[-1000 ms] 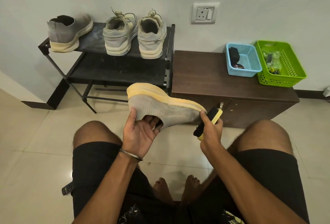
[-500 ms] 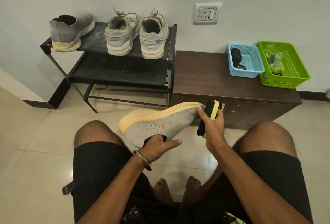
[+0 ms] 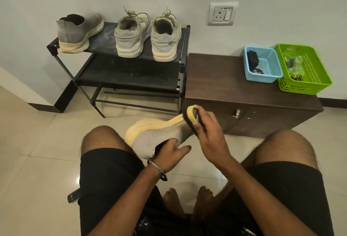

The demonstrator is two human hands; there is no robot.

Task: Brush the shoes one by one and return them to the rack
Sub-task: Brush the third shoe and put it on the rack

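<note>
I'm gripping the grey knit shoe by its collar in my left hand, low between my knees, while my right hand is gripping the brush against its toe. Three shoes are sitting on the rack's top shelf, brushed or not I can't tell; this one isn't back yet.

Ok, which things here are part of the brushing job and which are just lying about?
In the job: held shoe, brush, left hand, right hand, rack, grey shoe, laced pair.

Lying about: blue basket, green basket, cabinet, remote, wall socket.
</note>
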